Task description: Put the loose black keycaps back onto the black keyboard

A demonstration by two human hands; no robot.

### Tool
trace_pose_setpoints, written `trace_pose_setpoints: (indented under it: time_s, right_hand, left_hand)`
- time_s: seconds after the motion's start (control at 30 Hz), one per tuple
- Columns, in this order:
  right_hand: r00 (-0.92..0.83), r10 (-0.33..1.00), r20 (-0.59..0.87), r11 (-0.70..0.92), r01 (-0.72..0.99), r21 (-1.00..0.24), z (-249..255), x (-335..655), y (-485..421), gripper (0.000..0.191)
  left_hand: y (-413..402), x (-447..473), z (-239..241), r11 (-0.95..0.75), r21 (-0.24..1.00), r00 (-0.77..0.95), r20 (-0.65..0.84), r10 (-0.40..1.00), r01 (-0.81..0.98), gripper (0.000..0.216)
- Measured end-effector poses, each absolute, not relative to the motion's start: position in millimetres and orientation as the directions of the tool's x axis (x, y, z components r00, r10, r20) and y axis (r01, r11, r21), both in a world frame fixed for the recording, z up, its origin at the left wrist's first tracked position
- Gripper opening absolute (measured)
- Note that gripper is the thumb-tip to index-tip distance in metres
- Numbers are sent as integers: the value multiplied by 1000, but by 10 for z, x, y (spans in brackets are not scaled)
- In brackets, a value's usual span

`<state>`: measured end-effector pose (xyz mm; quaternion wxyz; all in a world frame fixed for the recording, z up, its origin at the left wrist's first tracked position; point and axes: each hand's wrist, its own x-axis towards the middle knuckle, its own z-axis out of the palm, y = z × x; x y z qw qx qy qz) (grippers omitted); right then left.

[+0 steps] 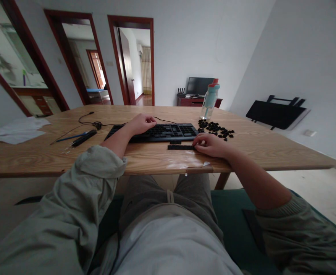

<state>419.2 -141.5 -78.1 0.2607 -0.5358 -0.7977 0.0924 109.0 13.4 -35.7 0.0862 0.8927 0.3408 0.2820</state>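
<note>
A black keyboard (pixel 182 131) lies on the wooden table in front of me, with many of its keycaps off. My left hand (pixel 141 124) rests over its left half, fingers curled together; whatever they may hold is hidden. Nearer to me, loose black keycaps stand in a straight row (pixel 180 147), and a small black piece (pixel 175 142) lies just behind them. At the right end of that row, my right hand (pixel 210 145) has thumb and forefinger closed on a keycap, mostly covered by the fingertips. Beyond this hand, more keycaps (pixel 218 129) lie scattered in a loose pile.
A water bottle (pixel 210 100) stands behind the keycap pile. Left of the keyboard lie a black-handled tool (pixel 84 138), a thin blue tool (pixel 71 137) and a coiled cable (pixel 97 124). White paper sheets (pixel 19 129) cover the far left. The table's front edge (pixel 156 170) is close to me.
</note>
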Motion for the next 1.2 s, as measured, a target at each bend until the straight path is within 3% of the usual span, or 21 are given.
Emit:
trace_pose_setpoints:
  time_s: [0.17,0.33,0.83,0.97,1.07,1.13,1.2]
  right_hand:
    - [-203,921,332,344,824,-451,-714,4201,-1466,18]
    - [-243,922,302,352,851,-390,-716,4249,-1468,13]
    - [-238,929,284,341,849,-403,-720,4255,-1458,14]
    - [-153,898,413,365,784,-503,-641,4179,-1534,17]
    - [-44,837,546,453,616,-644,-647,4099,-1870,21]
    - [2,850,527,461,481,-746,-782,4060,-2242,26]
    - [-36,893,449,432,349,-832,-1071,4045,-2625,31]
  left_hand:
    - [167,1085,-368,-760,349,618,443,650,549,36]
    - [131,1093,-351,-750,364,609,438,661,552,35]
    - [133,1089,-360,-752,348,612,439,658,559,35]
    - [130,1125,-312,-757,347,615,442,653,554,35]
    - [-156,1115,-190,-786,375,612,493,618,492,38]
    - [-583,1038,-141,-775,449,574,521,632,446,46]
    - [-1125,903,-215,-712,569,580,439,686,412,51]
